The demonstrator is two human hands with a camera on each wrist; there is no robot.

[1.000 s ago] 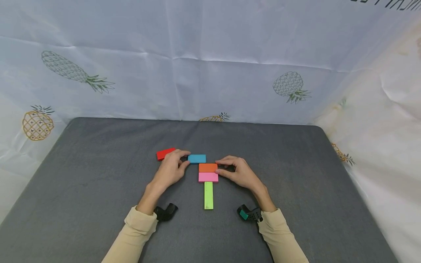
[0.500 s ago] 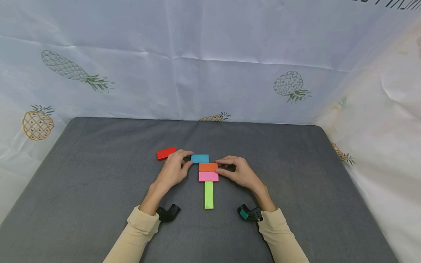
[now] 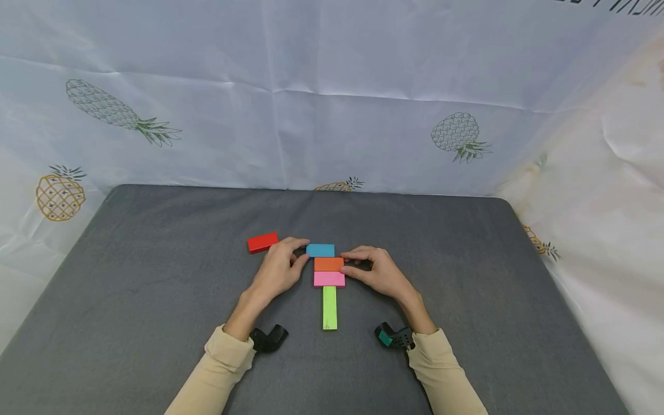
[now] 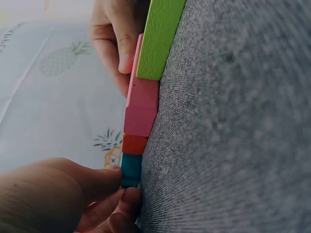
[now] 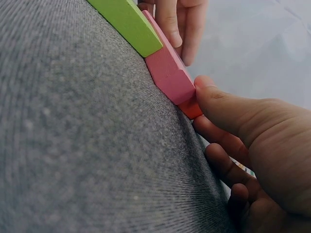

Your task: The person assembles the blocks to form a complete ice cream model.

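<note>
Thumb and fingers of my left hand pinch the left end of a blue wooden block. The blue block lies along the far side of an orange block, offset a little to the left. My right hand holds the orange block at its right end, thumb at the near corner and index finger at the far one. Against the orange block's near side lies a pink block. From the pink block's middle a lime green block runs lengthwise toward me.
A red block lies slightly turned, just beyond my left hand's knuckles. All the blocks are on a dark grey cloth-covered table. A white curtain with pineapple prints stands behind the table's far edge.
The left hand has slid the blue block to the right along the orange block's far side, away from the red block. The right hand and the other blocks have stayed nearly still.
</note>
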